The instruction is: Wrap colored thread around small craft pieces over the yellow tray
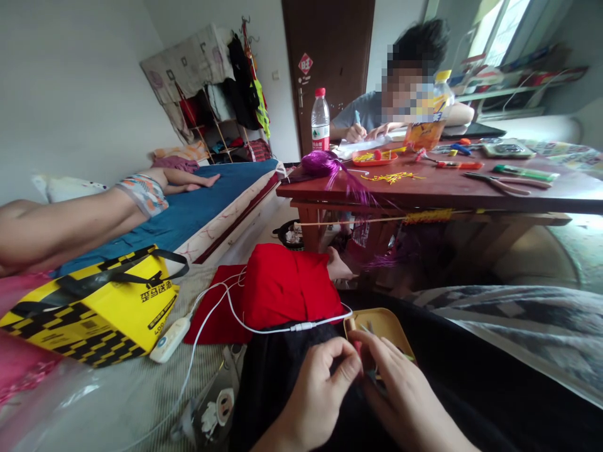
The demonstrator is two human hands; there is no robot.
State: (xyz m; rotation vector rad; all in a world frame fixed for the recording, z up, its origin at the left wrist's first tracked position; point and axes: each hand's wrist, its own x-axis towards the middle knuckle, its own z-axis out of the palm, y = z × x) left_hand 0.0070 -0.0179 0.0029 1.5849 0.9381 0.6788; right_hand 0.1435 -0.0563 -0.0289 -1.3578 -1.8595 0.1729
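Note:
My left hand (325,383) has its thumb and index finger pinched together above my black-clothed lap. My right hand (400,383) meets it fingertip to fingertip, with its fingers curled inward. A small red piece (358,347) shows between the two hands; its kind is mostly hidden by the fingers. Just behind the fingers a shallow yellow tray (393,321) rests on the black cloth. Small tools or pieces lie in the tray, partly covered by my right hand. To the left, a white cable (277,330) crosses a red cloth (287,282).
A wooden table (471,194) holds purple strands (325,164), yellow pieces (394,178), pliers (499,182) and bottles. Another person (358,119) writes there. At left are a yellow bag (113,307), a power strip (170,339) and a bed (202,201) where someone lies.

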